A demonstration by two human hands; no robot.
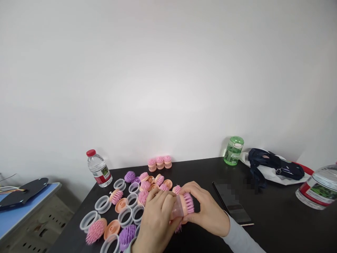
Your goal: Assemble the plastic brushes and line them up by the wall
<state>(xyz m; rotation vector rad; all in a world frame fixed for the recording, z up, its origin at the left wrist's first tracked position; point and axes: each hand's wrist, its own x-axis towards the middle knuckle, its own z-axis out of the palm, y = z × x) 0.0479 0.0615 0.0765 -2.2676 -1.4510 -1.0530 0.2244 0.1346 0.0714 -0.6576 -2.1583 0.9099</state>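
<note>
Both hands hold one round silicone scrub brush [187,203] with pink bristles, a peach rim and a translucent body, tilted so its bristles face right. My left hand [159,214] wraps the translucent body. My right hand [206,209] grips the rim by the bristles, thumb below and fingers above. Left of the hands lie several translucent rings [125,225], several peach discs [112,229], and loose bristle heads in pink [96,231] and purple [127,236]. More pink heads are partly hidden behind and under my hands.
Three pink brushes [160,162] stand upright by the wall. A red-capped water bottle [99,168] is at the back left, a green jar [233,151] at the back right. A tablet-like device [231,202], a dark pouch [276,167] and another bottle [319,186] lie rightward.
</note>
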